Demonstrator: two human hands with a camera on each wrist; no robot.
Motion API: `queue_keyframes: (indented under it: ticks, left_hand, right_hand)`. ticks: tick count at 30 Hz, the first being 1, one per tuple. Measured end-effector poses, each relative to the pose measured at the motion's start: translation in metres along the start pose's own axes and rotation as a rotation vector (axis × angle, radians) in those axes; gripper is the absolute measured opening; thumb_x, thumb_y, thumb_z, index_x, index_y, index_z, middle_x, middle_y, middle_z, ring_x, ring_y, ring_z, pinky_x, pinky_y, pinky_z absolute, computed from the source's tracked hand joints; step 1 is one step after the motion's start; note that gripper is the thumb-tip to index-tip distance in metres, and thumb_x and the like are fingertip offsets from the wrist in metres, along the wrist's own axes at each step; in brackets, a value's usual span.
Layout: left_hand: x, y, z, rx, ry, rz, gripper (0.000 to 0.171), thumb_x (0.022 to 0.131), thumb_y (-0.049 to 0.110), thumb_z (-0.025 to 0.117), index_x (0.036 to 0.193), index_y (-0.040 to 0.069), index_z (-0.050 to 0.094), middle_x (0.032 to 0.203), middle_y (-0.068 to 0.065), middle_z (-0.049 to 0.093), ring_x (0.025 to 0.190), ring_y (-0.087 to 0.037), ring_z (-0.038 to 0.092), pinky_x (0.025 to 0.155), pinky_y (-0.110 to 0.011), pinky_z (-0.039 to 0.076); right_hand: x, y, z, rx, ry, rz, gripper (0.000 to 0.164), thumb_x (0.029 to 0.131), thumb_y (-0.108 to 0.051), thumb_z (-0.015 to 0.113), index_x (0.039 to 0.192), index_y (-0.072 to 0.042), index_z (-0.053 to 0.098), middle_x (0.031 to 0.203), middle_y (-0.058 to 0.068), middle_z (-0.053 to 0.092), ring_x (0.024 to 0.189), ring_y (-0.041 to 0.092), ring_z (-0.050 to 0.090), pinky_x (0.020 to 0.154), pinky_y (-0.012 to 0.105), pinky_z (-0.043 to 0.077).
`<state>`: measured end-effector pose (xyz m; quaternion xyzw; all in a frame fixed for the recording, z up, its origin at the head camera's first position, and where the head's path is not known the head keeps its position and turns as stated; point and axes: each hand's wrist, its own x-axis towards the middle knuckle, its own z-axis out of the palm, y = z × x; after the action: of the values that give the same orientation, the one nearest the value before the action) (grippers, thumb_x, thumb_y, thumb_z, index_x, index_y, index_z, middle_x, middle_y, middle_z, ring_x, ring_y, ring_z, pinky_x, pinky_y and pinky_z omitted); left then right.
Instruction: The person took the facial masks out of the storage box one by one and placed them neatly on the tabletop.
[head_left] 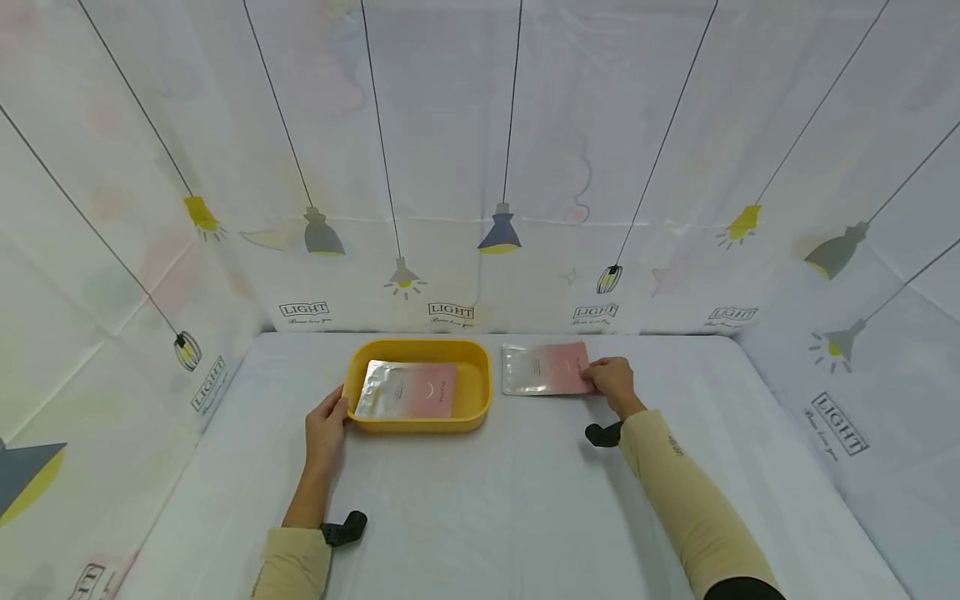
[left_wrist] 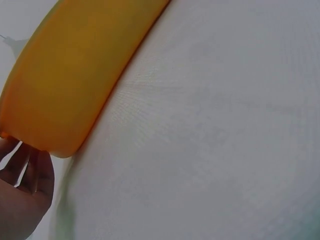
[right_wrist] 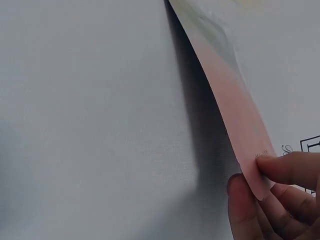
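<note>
A yellow tray [head_left: 472, 400] stands on the white table, and a silver-and-pink sachet [head_left: 408, 392] lies inside it. My left hand [head_left: 326, 429] grips the tray's left end. In the left wrist view, the fingers of that hand [left_wrist: 27, 185] bend against the tray's end wall [left_wrist: 60, 90]. To the right of the tray, my right hand [head_left: 613, 385] pinches the pink end of a second sachet [head_left: 543, 369] between thumb and fingers. Seen from the right wrist, this sachet [right_wrist: 230, 95] slopes with its held end raised above the table, casting a shadow beneath.
The white tabletop [head_left: 480, 500] stretches in front of the tray. A fabric backdrop [head_left: 450, 125] printed with hanging lamps rises behind the table and at both sides. A black wrist camera mount [head_left: 345, 528] sits on the left wrist, another mount [head_left: 602, 434] on the right.
</note>
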<state>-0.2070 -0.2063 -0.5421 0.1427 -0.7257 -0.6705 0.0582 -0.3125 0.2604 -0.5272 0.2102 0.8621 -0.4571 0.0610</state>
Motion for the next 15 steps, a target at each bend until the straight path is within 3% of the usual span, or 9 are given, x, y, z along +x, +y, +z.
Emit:
queue_keyframes:
  ticks: [8, 15]
  left_hand:
    - [-0.0001, -0.0032, -0.0010, 0.007, 0.019, -0.002, 0.044, 0.104, 0.020, 0.042, 0.144, 0.000, 0.044, 0.148, -0.018, 0.047, 0.131, -0.026, 0.048, 0.076, -0.002, 0.046]
    - [0.0019, -0.0048, 0.0000, -0.023, 0.048, 0.031, 0.041, 0.103, 0.017, 0.046, 0.139, -0.002, 0.050, 0.143, -0.020, 0.051, 0.126, -0.027, 0.051, 0.076, -0.002, 0.047]
  right_hand:
    - [-0.0076, 0.0068, 0.0043, -0.093, -0.007, 0.007, 0.034, 0.090, -0.017, 0.066, 0.115, 0.005, 0.064, 0.101, 0.015, 0.067, 0.087, 0.023, 0.055, 0.068, 0.027, 0.045]
    - [-0.0040, 0.0091, 0.0045, -0.163, 0.005, -0.021, 0.035, 0.091, -0.019, 0.064, 0.116, 0.006, 0.063, 0.105, 0.018, 0.067, 0.089, 0.025, 0.057, 0.069, 0.027, 0.046]
